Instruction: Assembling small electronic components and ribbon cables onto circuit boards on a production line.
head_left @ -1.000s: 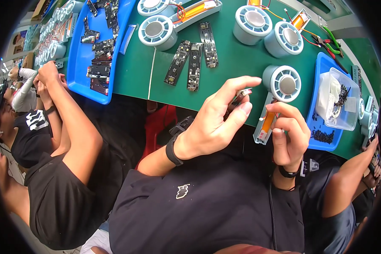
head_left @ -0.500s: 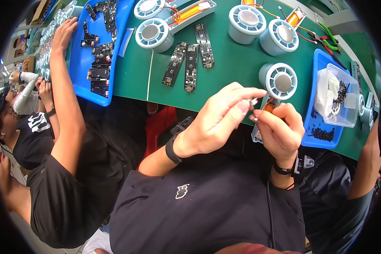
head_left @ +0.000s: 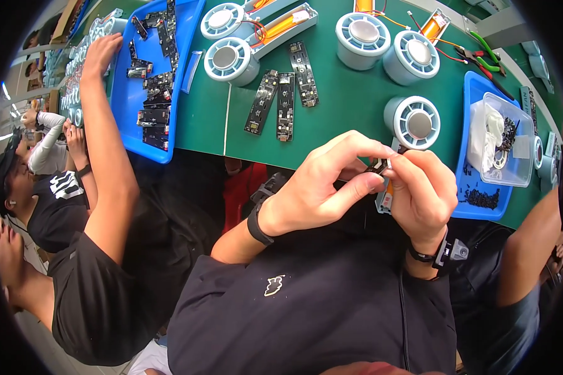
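Note:
My left hand [head_left: 334,178] grips a black circuit board [head_left: 376,166], most of it hidden by the fingers. Against the board's end, the fingertips of my right hand [head_left: 422,190] pinch a small white connector [head_left: 388,164]. Right beneath both hands lies a pale blue housing [head_left: 381,203], holding an orange battery [head_left: 389,189] that is partly covered. At the housing's far end is a round pale blue vented head [head_left: 411,122] with a grey disc in its middle. Whether the connector sits in the board cannot be made out.
Three circuit boards [head_left: 286,106] lie left of centre on the green table [head_left: 331,134]. More pale blue units [head_left: 231,60] stand farther back. A blue tray [head_left: 122,119] of boards is at left; another [head_left: 466,209] at right holds screws and a clear box [head_left: 513,175]. Pliers [head_left: 485,56] lie far right. Co-workers sit on both sides.
My hands have come together, and the dark end of the circuit board now shows between the fingertips. The right hand has moved up to meet the left. The view has shifted slightly.

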Tool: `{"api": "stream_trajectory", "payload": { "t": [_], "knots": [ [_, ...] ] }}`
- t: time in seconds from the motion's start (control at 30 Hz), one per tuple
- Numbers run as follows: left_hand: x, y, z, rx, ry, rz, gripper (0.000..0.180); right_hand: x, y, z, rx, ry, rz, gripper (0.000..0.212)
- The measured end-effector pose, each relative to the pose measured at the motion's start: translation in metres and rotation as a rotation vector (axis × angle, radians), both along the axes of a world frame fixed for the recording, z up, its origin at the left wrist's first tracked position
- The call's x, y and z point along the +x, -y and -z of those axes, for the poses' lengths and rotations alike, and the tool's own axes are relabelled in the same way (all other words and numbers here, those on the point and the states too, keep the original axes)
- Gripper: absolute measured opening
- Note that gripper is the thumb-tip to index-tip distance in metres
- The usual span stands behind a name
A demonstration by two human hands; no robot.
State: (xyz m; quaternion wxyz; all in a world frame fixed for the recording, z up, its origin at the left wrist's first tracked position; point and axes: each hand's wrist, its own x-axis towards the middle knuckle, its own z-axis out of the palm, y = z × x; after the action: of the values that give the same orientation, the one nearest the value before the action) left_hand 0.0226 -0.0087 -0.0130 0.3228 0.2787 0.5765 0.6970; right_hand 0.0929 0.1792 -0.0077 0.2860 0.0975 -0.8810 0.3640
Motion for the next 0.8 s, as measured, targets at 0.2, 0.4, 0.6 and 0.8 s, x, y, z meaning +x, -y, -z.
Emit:
{"api": "stream_trajectory", "payload": {
  "t": [0.2,0.4,0.6,0.8],
  "knots": [
    [-0.004,0.003,-0.001,-0.027,-0.158,0.04,0.035,-0.002,-0.004,-0.012,0.086,0.034,-0.028,0.023],
    [-0.006,0.003,0.0,-0.056,-0.204,0.024,0.036,0.001,0.005,-0.012,0.137,0.092,0.032,0.016],
    [-0.002,0.004,-0.001,-0.052,-0.083,-0.017,0.028,-0.001,-0.009,-0.014,0.152,0.144,-0.123,0.017],
    [-0.01,0.005,-0.009,-0.085,0.095,0.082,0.025,-0.003,-0.016,-0.003,-0.008,0.113,-0.159,0.028]
  ]
}}
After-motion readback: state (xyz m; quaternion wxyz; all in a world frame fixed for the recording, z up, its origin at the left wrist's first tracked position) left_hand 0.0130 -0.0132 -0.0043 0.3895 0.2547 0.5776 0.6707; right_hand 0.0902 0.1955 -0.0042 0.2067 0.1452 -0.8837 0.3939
